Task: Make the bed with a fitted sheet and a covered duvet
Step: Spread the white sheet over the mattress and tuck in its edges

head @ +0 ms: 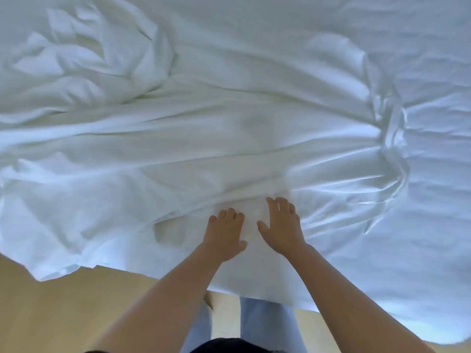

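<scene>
While pale wooden floor [76, 314] showed along the near side, the bed [433, 238] filled the rest of the view under a rumpled white sheet [229, 123], bunched at far left. Both hands lay palm down on it by its near edge: the right hand [281, 225] with fingers straight and apart, the left hand [225, 233] just beside, fingertips bent; whether they pinched cloth could not be told.

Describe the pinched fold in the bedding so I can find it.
White bedding fills the view. Right of the right hand and farther away stands a narrow ridge. Unlike the broad crumpled heap at far left, it is one tight line.
</scene>
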`<act>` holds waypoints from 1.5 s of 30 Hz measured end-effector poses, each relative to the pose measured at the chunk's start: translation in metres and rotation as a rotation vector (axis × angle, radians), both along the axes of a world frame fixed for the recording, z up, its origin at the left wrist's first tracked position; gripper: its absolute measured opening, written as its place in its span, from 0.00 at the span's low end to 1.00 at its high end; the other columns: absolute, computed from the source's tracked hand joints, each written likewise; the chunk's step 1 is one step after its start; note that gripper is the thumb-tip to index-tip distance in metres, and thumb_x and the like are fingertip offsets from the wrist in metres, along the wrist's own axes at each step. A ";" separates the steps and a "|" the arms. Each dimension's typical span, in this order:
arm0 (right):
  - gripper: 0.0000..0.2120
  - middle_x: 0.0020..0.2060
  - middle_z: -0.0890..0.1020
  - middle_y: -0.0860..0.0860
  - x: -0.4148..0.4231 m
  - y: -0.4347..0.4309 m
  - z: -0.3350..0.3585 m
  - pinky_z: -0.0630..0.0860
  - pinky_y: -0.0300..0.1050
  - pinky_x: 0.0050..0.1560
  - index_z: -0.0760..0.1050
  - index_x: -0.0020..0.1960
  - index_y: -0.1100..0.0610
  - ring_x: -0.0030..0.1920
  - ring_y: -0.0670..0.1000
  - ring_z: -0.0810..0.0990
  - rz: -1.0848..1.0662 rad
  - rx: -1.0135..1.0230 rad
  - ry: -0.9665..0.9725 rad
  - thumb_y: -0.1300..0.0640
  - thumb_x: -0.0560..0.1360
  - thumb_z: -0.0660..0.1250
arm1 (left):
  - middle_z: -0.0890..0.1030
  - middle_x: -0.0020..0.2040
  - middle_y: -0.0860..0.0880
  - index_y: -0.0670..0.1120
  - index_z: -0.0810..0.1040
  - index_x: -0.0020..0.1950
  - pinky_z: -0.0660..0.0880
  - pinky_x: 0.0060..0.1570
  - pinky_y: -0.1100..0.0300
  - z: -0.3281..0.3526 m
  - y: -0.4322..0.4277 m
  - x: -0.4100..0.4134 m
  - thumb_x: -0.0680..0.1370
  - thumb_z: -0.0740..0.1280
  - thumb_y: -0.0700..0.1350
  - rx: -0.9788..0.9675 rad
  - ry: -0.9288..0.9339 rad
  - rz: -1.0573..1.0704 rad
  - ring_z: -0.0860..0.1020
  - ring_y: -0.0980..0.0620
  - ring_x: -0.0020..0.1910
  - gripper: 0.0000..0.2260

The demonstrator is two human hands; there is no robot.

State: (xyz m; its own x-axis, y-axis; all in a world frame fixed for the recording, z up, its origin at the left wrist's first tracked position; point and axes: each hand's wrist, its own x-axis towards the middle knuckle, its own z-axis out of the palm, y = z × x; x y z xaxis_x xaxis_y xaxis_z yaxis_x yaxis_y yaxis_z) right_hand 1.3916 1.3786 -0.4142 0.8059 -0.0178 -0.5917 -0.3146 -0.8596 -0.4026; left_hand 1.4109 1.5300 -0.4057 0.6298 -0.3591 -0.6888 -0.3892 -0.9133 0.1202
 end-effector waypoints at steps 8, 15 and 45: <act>0.31 0.70 0.62 0.52 -0.025 0.166 -0.007 0.61 0.48 0.65 0.58 0.73 0.56 0.69 0.54 0.61 0.341 0.072 -0.063 0.50 0.73 0.64 | 0.80 0.44 0.49 0.48 0.81 0.50 0.76 0.50 0.55 -0.010 0.158 -0.041 0.63 0.72 0.46 -0.090 -0.444 -0.072 0.79 0.48 0.44 0.16; 0.10 0.52 0.75 0.55 -0.020 0.193 -0.006 0.64 0.45 0.44 0.70 0.55 0.59 0.52 0.56 0.73 0.356 -0.201 -0.267 0.63 0.76 0.56 | 0.79 0.46 0.41 0.37 0.76 0.51 0.68 0.51 0.51 -0.004 0.179 -0.032 0.75 0.59 0.35 -0.410 -0.416 0.174 0.77 0.40 0.46 0.09; 0.16 0.46 0.78 0.54 -0.064 -0.030 0.039 0.68 0.45 0.47 0.70 0.50 0.61 0.52 0.57 0.76 -0.568 0.095 -0.036 0.47 0.76 0.62 | 0.71 0.66 0.45 0.45 0.68 0.68 0.61 0.63 0.54 0.031 -0.001 -0.072 0.75 0.64 0.46 -0.323 -0.294 0.352 0.68 0.45 0.66 0.21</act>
